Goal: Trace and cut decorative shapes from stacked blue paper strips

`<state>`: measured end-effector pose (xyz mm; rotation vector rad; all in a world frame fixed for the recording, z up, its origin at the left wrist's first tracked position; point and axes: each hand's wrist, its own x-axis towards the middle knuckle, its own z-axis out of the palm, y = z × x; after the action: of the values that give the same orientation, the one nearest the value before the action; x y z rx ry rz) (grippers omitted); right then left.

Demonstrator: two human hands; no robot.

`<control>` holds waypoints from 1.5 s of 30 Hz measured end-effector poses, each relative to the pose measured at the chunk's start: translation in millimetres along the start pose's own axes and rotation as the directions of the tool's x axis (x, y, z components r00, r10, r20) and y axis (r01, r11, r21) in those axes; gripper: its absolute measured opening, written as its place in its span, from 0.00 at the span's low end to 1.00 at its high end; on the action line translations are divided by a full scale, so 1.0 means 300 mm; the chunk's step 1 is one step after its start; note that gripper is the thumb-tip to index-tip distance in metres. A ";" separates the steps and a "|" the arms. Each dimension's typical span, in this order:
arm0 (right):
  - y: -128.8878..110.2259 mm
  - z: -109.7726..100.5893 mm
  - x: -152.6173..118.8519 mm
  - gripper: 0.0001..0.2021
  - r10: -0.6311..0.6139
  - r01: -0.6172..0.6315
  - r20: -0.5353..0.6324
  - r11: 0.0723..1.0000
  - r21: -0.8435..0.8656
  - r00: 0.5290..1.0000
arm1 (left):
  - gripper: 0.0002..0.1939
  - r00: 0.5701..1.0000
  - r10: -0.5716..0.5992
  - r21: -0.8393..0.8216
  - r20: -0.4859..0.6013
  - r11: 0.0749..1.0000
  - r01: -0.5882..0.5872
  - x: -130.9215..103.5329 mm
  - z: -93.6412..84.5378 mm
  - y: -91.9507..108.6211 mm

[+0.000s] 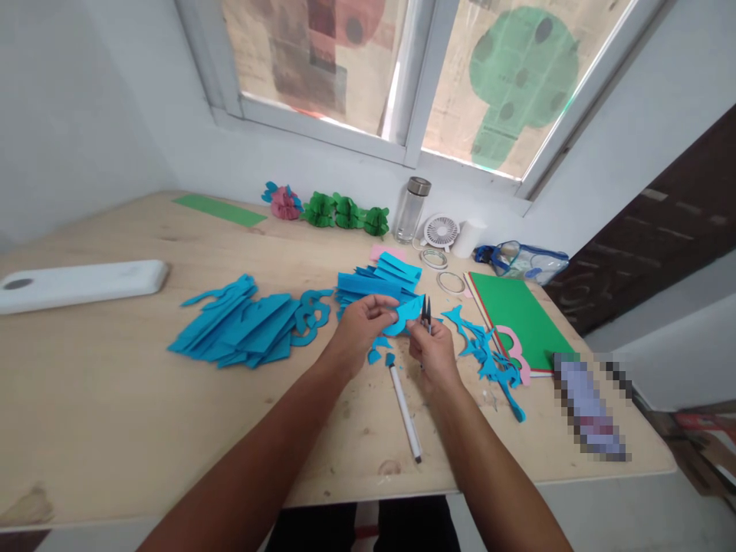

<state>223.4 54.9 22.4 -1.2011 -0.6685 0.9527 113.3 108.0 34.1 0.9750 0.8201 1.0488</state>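
Between my hands is a piece of blue paper [405,313] with a curved cut edge. My left hand [368,320] pinches it from the left side. In my right hand [434,351] is a pair of small scissors [426,313], dark blades pointing up at the paper's right end. Behind the hands lies a stack of folded blue paper strips [368,285]. Small blue scraps [376,350] rest just below the paper. A white marker [405,414] lies on the table between my forearms.
Blue folded papers [247,330] spread at left, cut blue offcuts [488,353] at right. Beyond stand green paper decorations [345,212], a glass bottle [412,211] and a small fan [441,231]. Green sheets [517,314] lie right; a white long case [86,284] sits far left.
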 end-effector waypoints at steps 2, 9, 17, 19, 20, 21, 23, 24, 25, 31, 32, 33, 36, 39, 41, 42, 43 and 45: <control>0.001 0.001 -0.002 0.16 0.001 -0.001 0.006 1.000 -0.004 1.000 | 0.15 1.000 -0.001 0.016 0.011 1.000 0.000 0.007 -0.002 -0.005; -0.003 -0.003 -0.002 0.14 -0.003 0.001 0.044 0.999 0.045 0.999 | 0.13 0.997 0.081 0.052 -0.011 0.995 -0.080 -0.013 0.014 -0.001; -0.003 -0.002 0.000 0.15 -0.026 0.026 -0.033 1.000 0.004 0.999 | 0.12 0.992 0.123 0.117 0.007 0.986 -0.123 -0.029 0.020 0.018; -0.001 -0.004 -0.001 0.15 -0.018 0.018 0.011 1.000 -0.013 1.000 | 0.11 0.995 0.103 0.097 -0.020 0.990 -0.100 -0.025 0.013 0.029; 0.000 -0.005 -0.002 0.15 -0.011 0.012 0.040 1.000 -0.028 0.999 | 0.11 0.996 0.088 0.087 -0.034 0.993 -0.085 -0.021 0.009 0.034; 0.003 -0.007 -0.003 0.14 -0.005 0.008 0.072 0.999 -0.046 0.997 | 0.12 0.997 0.073 0.085 -0.040 0.994 -0.070 -0.018 0.005 0.038; 0.008 -0.011 -0.004 0.12 0.007 0.006 0.133 0.996 -0.091 0.991 | 0.12 0.999 0.044 0.102 -0.028 0.994 -0.041 -0.011 -0.002 0.041; 0.012 -0.012 -0.005 0.12 0.010 0.007 0.158 0.994 -0.110 0.987 | 0.12 0.999 0.033 0.119 -0.012 0.992 -0.031 -0.008 -0.005 0.039; 0.015 -0.013 -0.005 0.11 0.012 0.010 0.175 0.992 -0.124 0.985 | 0.12 1.000 0.024 0.137 0.007 0.990 -0.025 -0.004 -0.008 0.036; 0.018 -0.012 0.000 0.11 0.010 0.003 0.102 0.992 -0.127 0.995 | 0.10 0.997 0.061 0.130 0.042 0.989 -0.066 0.019 -0.020 0.001; 0.016 -0.012 0.002 0.11 0.000 0.010 0.072 0.992 -0.128 0.997 | 0.10 0.996 0.079 0.119 0.032 0.989 -0.083 0.021 -0.021 -0.001; 0.014 -0.014 0.004 0.12 -0.017 0.022 0.038 0.991 -0.130 0.999 | 0.09 0.995 0.093 0.108 0.020 0.990 -0.095 0.021 -0.021 0.000; 0.004 -0.021 0.011 0.14 -0.089 0.081 -0.061 0.989 -0.126 0.994 | 0.09 0.994 0.100 0.037 -0.046 0.994 -0.099 0.014 -0.020 0.013; -0.005 -0.027 0.010 0.19 -0.164 0.155 -0.105 0.984 -0.089 0.981 | 0.11 0.991 0.078 -0.088 -0.111 0.992 -0.088 0.002 -0.016 0.025; -0.009 -0.026 0.003 0.23 -0.208 0.203 -0.094 0.978 -0.052 0.974 | 0.12 0.992 0.031 -0.187 -0.124 0.981 -0.054 -0.003 -0.012 0.024; -0.009 -0.024 -0.002 0.24 -0.220 0.218 -0.076 0.975 -0.040 0.973 | 0.12 0.993 -0.004 -0.239 -0.121 0.971 -0.025 -0.005 -0.009 0.022; -0.009 -0.021 -0.006 0.25 -0.220 0.219 -0.043 0.975 -0.035 0.974 | 0.12 0.992 -0.041 -0.289 -0.116 0.957 0.006 -0.006 -0.007 0.019; -0.003 -0.013 -0.014 0.26 -0.185 0.187 0.047 0.981 -0.051 0.982 | 0.13 0.989 -0.105 -0.380 -0.103 0.923 0.058 -0.007 -0.002 0.013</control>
<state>224.9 49.4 22.4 -1.1477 -0.8303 0.8087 110.9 106.8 37.6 0.5503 0.7163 1.1498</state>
